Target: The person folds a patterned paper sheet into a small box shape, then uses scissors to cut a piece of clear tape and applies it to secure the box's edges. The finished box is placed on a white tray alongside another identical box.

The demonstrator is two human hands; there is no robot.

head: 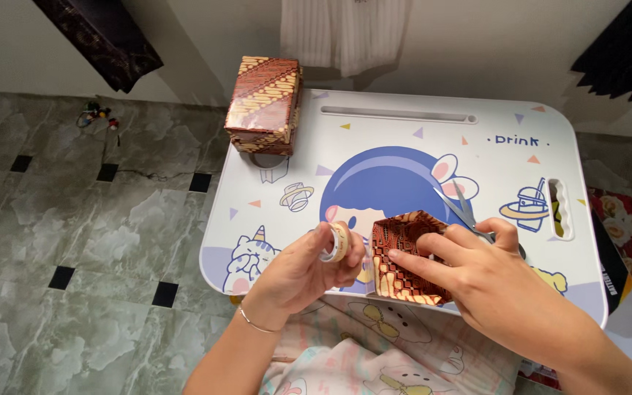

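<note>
Your left hand (305,271) held a tape roll (337,242); your right hand (477,274) pressed the half-wrapped box (404,256) on the table (404,132), scissors (462,212) beside it.

Upper left of centre: boxy wrapped package (263,104), brown-and-cream batik paper. Lower centre: smaller half-wrapped package (402,263), same paper, red-brown and yellow.
</note>
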